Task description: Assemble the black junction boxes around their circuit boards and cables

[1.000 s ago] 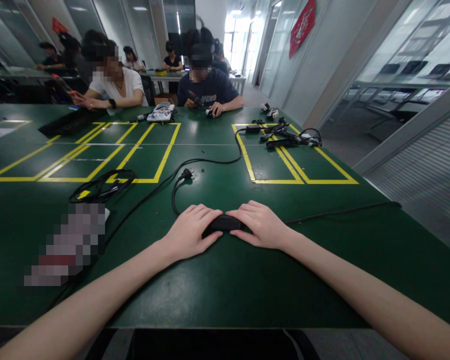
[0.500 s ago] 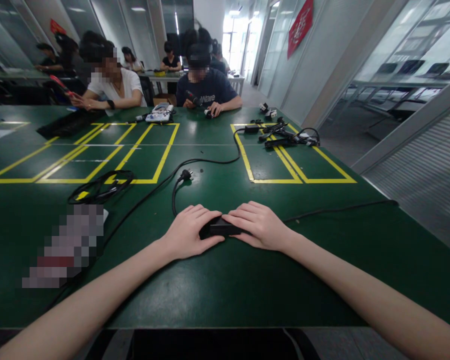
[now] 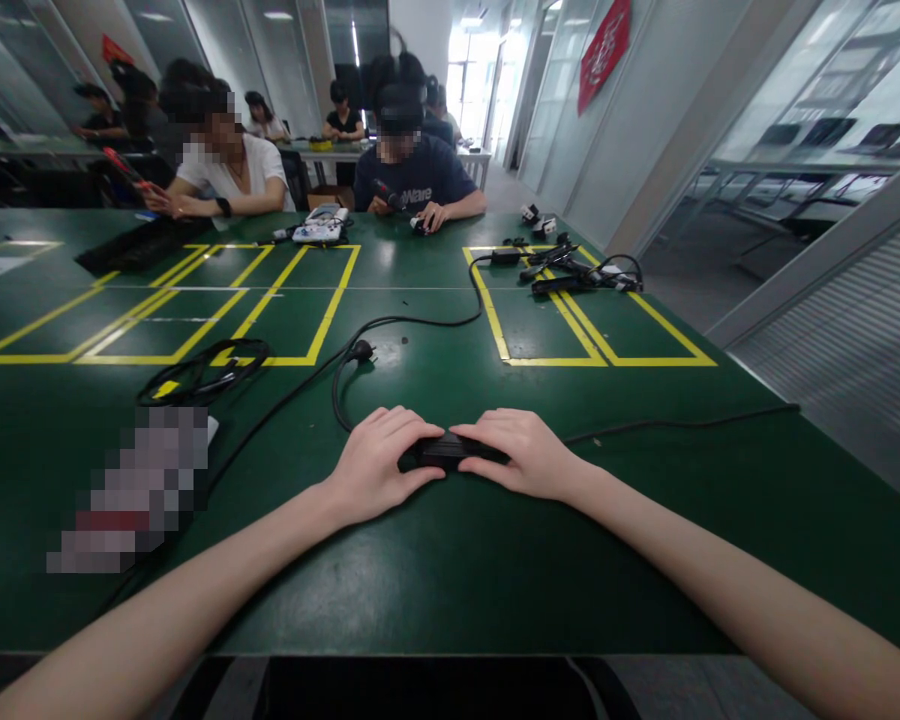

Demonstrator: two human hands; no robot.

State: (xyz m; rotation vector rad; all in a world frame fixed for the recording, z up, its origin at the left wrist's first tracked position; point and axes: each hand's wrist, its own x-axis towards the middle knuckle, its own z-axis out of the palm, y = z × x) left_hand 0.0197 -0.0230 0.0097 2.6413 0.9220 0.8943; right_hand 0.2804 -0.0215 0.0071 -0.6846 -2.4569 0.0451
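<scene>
Low over the green table (image 3: 390, 590), a black power adapter (image 3: 442, 453) lies between my two hands. My left hand (image 3: 379, 460) wraps round its left end, thumb on the near side and fingers on the far side. My right hand (image 3: 525, 455) grips the right end the same way, so both ends are hidden. Beyond my left hand, a short black cord curves to a power plug (image 3: 361, 351) resting on the table. A thin black cable (image 3: 690, 423) runs from behind my right hand to the table's right edge.
At left lie a coiled black cable (image 3: 202, 375) and a blurred-out object (image 3: 142, 490). A long cord (image 3: 420, 320) crosses the table to another adapter (image 3: 505, 258) beside tangled cables (image 3: 570, 270). Yellow tape marks rectangles. Two people sit across the table, a white device (image 3: 322, 226) between them.
The plug and its cord have shifted slightly left. My right hand's fingers have slid back a little along the adapter, uncovering more of its top. Both hands stay on it.
</scene>
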